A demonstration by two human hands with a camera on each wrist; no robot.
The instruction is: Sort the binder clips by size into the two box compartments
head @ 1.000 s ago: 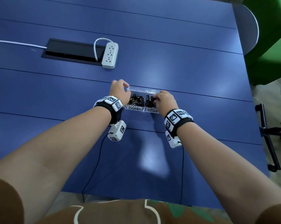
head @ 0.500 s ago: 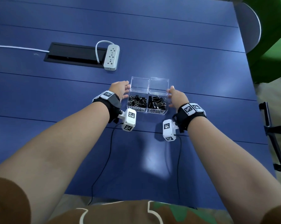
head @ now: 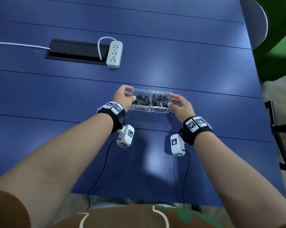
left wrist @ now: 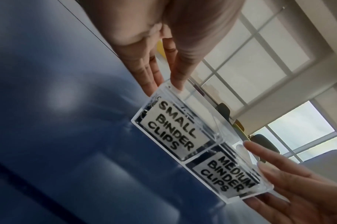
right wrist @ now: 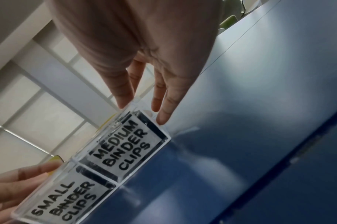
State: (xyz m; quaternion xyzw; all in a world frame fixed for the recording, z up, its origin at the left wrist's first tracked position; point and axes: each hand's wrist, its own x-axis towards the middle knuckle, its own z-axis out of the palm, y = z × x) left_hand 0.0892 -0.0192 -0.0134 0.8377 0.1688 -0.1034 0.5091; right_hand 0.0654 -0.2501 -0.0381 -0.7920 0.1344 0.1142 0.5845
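Note:
A clear two-compartment box [head: 151, 92] sits on the blue table [head: 188, 66] in the head view. Its front labels read SMALL BINDER CLIPS [left wrist: 173, 130] on the left and MEDIUM BINDER CLIPS [right wrist: 123, 145] on the right. Black small clips [head: 140, 100] fill the left compartment and black medium clips [head: 160, 100] the right one. My left hand [head: 131, 92] grips the box's left end, thumb on top [left wrist: 165, 87]. My right hand [head: 170, 100] pinches the right end between thumb and fingers [right wrist: 143, 111]. I see no loose clips on the table.
A white power strip [head: 114, 54] lies beside a black cable hatch [head: 74, 51] at the back left, with a white cord [head: 20, 45] running left. A green chair [head: 277, 38] and a black chair arm [head: 277, 135] stand past the table's right edge.
A second ago both hands lay over the box top; they now hold its two ends. The clear panels standing up behind the box half a second ago are no longer upright.

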